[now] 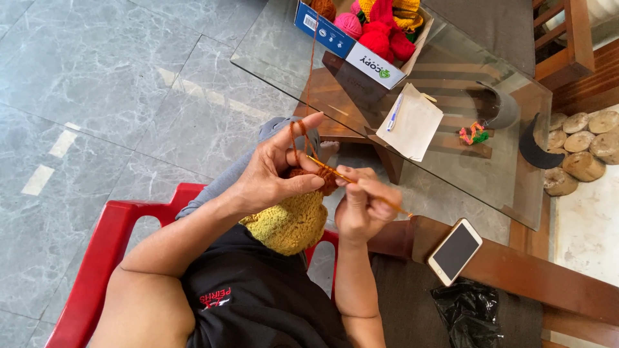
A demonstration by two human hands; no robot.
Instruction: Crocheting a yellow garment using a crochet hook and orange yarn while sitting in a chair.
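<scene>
Head view: yellow crochet piece hangs between left hand and right hand

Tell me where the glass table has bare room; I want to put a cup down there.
The glass table is bare along its left side, left of the cardboard box of yarn balls, and between the paper pad and its near edge. It is crowded at the box and around the small colourful yarn piece.
</scene>
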